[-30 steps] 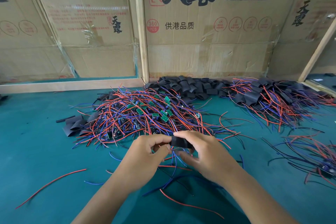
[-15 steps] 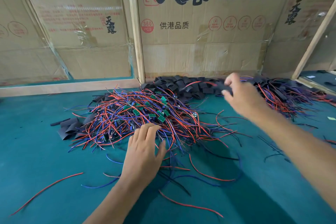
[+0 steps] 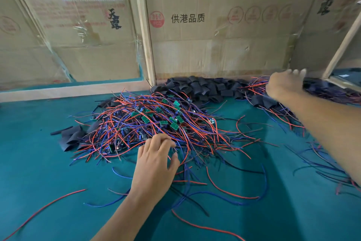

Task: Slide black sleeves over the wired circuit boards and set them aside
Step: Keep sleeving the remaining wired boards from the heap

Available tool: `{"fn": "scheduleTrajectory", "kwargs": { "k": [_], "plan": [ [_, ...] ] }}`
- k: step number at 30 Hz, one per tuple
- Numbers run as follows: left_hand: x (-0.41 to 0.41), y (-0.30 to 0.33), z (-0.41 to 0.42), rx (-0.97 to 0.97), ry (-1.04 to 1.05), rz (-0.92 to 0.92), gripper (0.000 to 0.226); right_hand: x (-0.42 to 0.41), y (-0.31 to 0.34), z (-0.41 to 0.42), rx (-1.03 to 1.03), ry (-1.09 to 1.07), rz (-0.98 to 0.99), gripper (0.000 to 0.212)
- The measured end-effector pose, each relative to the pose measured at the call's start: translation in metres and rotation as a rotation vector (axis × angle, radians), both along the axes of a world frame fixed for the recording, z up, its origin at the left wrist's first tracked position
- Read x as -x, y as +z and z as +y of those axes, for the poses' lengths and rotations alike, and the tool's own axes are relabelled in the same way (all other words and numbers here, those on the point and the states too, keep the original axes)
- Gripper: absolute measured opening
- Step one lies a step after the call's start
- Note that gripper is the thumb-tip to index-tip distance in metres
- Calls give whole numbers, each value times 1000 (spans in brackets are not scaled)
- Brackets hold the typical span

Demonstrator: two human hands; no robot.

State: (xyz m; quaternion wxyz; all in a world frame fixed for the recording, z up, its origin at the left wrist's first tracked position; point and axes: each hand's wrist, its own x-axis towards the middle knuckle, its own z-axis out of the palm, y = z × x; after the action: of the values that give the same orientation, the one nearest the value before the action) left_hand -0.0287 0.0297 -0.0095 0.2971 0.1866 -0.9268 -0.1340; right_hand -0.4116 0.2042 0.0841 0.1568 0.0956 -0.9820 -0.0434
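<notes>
Since half a second ago, the right hand [image 3: 283, 86] has swung farther toward the back right corner of the tabletop [image 3: 39, 162], out over the heap of sleeved boards [image 3: 277, 107] lying there. It is motion-blurred, so I cannot tell whether its fingers still pinch a finished piece or have let it go. A second ago both hands met near the front edge around one black sleeve; now they are well apart.

The left hand [image 3: 154, 164] has barely shifted. It lies palm down, fingers loosely spread and holding nothing, with its fingertips touching the near fringe of the pile of wired circuit boards [image 3: 156, 123] in the middle of the tabletop. The loose black sleeves [image 3: 195, 89] are heaped along the back edge, just behind that pile, with a few more at its left side.

The step in hand looks like setting a finished piece aside while reaching for the next board. To do it well, the left hand should single out one green board by its body (not by a stray red or blue wire, which would likely drag the tangle along). The right hand can pick up a fresh sleeve from the back edge on its way home.
</notes>
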Motion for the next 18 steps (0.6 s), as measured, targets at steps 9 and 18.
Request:
{"fn": "scheduleTrajectory", "kwargs": {
  "k": [9,18],
  "plan": [
    [0,-1,-1,-29,-39,-87,7,-64,-23,-92,3,607,-374,31],
    [-1,-1,-2,-25,-57,-79,6,-65,-47,-100,103,530,-437,40]
  ]
}}
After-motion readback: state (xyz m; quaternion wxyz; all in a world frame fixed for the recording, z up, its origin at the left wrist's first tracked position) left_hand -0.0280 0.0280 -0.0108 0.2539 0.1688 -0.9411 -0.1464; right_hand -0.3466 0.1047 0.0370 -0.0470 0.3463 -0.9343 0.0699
